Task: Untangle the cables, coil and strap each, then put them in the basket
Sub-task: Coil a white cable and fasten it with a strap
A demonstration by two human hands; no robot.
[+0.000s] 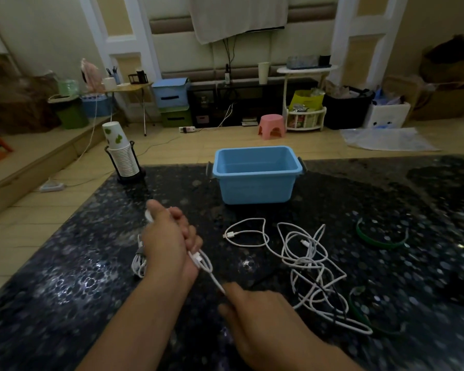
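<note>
- At the far left of the dark counter (65, 277), a paper-cup stack (122, 156) is seen in a black holder.
- A white coiled cable (139, 263) is gripped by the left hand (169, 236), its fingers (190, 234) curled round the loops.
- The cable's free end is pinched by the right hand (260, 319).
- Behind, the blue basket (255, 172) is seen.
- Further right, tangled white cables (308, 258) lie, with green straps (378, 236) beside them.

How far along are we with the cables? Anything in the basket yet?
Early. Nothing shows in the blue basket. The left hand grips a white cable coil, and the right hand pinches its free end, so the first coil is under way. The tangle of white cables and the green straps lie untouched on the table.
</note>
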